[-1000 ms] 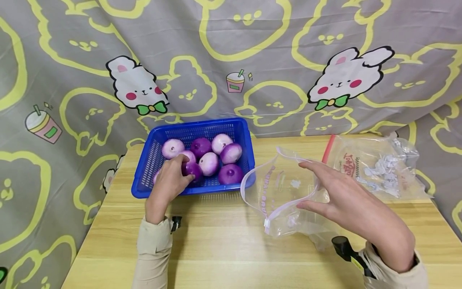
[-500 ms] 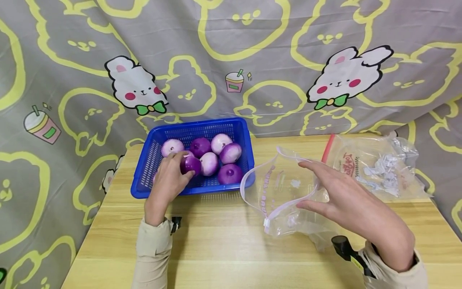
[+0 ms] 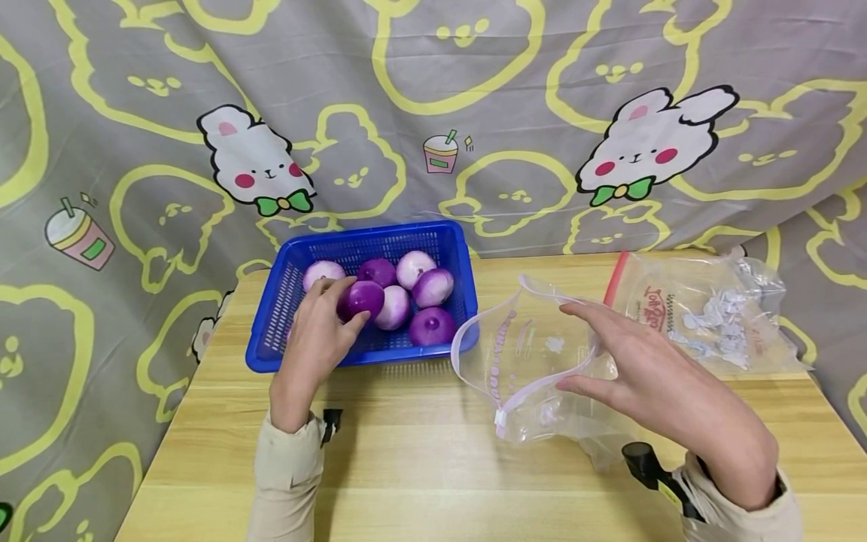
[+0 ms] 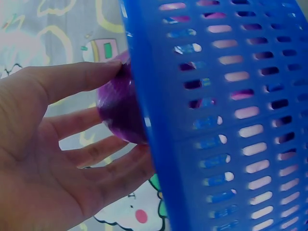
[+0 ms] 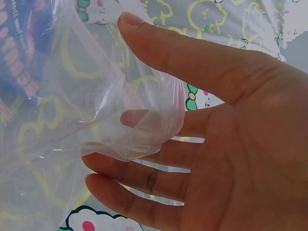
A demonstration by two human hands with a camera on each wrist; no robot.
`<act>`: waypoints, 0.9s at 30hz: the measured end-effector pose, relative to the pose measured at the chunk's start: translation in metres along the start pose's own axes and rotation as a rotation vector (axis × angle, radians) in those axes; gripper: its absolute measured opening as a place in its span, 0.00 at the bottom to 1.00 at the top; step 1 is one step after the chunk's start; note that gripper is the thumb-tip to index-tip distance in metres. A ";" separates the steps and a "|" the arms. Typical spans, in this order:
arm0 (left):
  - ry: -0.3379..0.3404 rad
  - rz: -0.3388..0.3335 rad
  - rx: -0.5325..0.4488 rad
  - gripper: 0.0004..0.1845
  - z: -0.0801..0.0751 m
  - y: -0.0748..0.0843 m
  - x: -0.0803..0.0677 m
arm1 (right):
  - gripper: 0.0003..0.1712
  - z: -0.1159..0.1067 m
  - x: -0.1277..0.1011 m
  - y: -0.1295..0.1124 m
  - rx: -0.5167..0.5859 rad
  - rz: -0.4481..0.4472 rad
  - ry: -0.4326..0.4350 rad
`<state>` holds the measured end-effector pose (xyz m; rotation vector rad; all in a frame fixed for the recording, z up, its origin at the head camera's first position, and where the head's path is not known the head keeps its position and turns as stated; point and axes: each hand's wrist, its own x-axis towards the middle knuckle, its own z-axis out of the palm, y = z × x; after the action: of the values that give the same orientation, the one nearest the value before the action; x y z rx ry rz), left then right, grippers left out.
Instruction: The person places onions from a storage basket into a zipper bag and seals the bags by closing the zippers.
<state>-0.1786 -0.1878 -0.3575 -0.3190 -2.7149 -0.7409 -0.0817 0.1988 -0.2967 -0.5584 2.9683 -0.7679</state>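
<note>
My left hand (image 3: 314,324) holds a shiny purple onion (image 3: 366,299) between thumb and fingers, over the near left part of the blue plastic basket (image 3: 400,357). In the left wrist view, the thumb and fingers lie around this onion (image 4: 118,106), and the basket wall (image 4: 168,144) hides part of it. Several purple and white onions (image 3: 432,326) lie in the basket. My right hand (image 3: 650,369) has thumb and fingers spread at the mouth of a clear zip bag (image 3: 535,346), which gapes toward the basket. In the right wrist view, the bag's film (image 5: 149,130) covers some fingertips.
A clear bag with a red edge (image 3: 704,312), with crumpled whitish pieces visible, lies at the right back of the wooden table (image 3: 406,459). A patterned curtain (image 3: 501,90) hangs close behind the basket.
My left hand has lifted the purple onion a little and shifted it slightly right and away from the basket's near side. The right hand and the zip bag look unmoved.
</note>
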 end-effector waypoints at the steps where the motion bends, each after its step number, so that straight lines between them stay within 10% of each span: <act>1: 0.008 0.007 -0.002 0.28 -0.001 0.002 0.000 | 0.51 0.000 0.000 0.000 0.001 0.001 -0.001; 27: 0.069 0.068 -0.012 0.29 -0.020 0.043 -0.013 | 0.52 0.000 0.000 0.000 0.010 0.009 -0.009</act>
<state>-0.1495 -0.1641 -0.3265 -0.3795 -2.6219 -0.7357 -0.0817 0.1987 -0.2968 -0.5456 2.9554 -0.7766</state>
